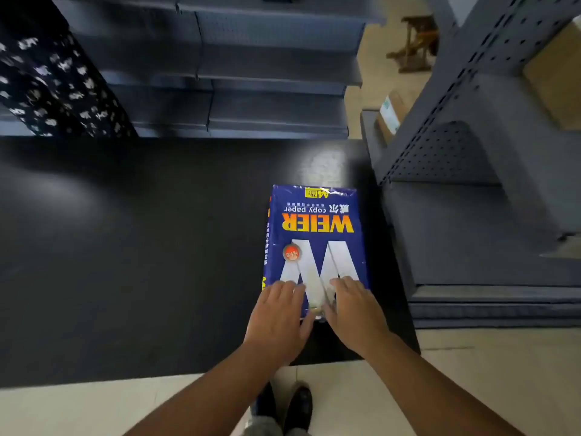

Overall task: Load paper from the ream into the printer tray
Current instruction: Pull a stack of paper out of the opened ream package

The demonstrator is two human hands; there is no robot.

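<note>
Nearest the camera, two dark shoes are standing on the pale floor, just below the forearms reaching forward over the edge of the black table.

Both hands are resting on the near end of the ream, which is lying flat on the table toward its right side. The left hand is lying palm down with fingers spread loosely over the near left corner of the wrapper; the right hand is lying the same way over the near right corner, its thumb turned inward toward the left hand. Neither hand is closed around anything; whether the fingertips are pinching the wrapper seam between them I cannot tell, since that spot is blurred.

The ream is still sealed in its blue wrapper, so the paper is sitting inside it, unseen. Its long axis is running straight away from the hands, and the print is upside down to the viewer: the large white W is sitting just beyond the fingers, the yellow WEIER lettering past that, and the yellow label at the far end.

Beyond the ream and to the right of the hands, grey perforated shelving is standing, holding a cardboard box. Straight beyond, more dark shelving is lining the far side.
</note>
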